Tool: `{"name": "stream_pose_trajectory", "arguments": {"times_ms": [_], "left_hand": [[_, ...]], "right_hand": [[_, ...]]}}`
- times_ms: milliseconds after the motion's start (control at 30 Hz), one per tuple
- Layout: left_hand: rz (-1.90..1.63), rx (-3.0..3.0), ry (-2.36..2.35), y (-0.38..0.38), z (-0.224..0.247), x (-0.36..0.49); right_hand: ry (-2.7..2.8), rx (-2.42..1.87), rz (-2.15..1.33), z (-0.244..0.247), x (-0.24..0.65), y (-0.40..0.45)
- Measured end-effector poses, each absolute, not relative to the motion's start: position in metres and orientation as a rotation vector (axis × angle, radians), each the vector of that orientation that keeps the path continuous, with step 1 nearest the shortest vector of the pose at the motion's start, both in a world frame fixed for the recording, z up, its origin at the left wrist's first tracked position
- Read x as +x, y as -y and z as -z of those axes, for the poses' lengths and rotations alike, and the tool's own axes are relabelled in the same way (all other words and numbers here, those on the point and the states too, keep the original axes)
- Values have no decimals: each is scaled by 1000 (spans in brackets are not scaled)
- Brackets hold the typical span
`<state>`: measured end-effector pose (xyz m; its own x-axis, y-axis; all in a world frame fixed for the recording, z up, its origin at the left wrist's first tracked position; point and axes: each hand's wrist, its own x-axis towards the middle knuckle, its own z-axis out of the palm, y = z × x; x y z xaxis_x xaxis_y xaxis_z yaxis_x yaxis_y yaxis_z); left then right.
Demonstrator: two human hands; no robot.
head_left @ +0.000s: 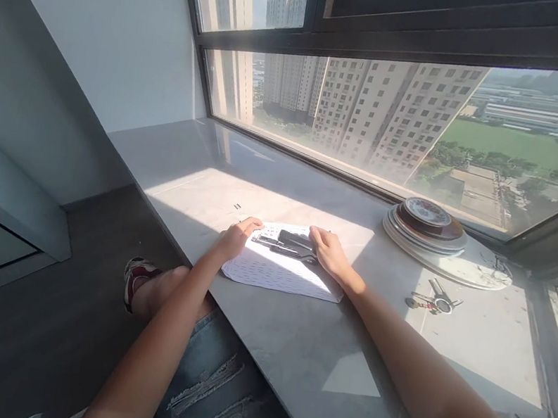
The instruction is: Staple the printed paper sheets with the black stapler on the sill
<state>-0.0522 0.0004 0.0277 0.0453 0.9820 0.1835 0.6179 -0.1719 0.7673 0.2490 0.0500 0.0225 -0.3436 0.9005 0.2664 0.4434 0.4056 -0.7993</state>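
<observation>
Printed sheets of paper lie in a stack on the stone sill. On top of them rests a black stapler, its arms spread apart and a thin metal part pointing left. My left hand is closed at the stack's upper left edge, close to the stapler's front end. It seems to pinch the paper, though the fingertips are partly hidden. At the other side my right hand curls around the rear end of the stapler, over the paper's right edge. Its lower fingers are out of sight.
Two tiny metal pieces lie beyond my left hand. Stacked plates stand by the window at right, on a large oval plate. A wristwatch lies nearer. The sill's front edge runs beside my leg.
</observation>
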Motion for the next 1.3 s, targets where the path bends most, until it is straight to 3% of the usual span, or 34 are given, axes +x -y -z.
{"name": "stream_pose_trajectory", "arguments": {"times_ms": [367, 500, 600, 833, 1300], "left_hand": [[-920, 2003, -1551, -2, -22, -54], [-1134, 2007, -1532, -1, -28, -48], [-1306, 1666, -1465, -1, -31, -42], [-1151, 1267, -993, 2, -37, -40], [-1119, 1240, -1175, 1, -34, -48]], "right_hand": [[2397, -805, -369, -20, 249, -37], [2325, -734, -59, -16, 241, -30], [2297, -772, 71, -17, 233, -23], [2351, -763, 32, -25, 229, -13], [2109, -950, 53, -24, 224, -15]]}}
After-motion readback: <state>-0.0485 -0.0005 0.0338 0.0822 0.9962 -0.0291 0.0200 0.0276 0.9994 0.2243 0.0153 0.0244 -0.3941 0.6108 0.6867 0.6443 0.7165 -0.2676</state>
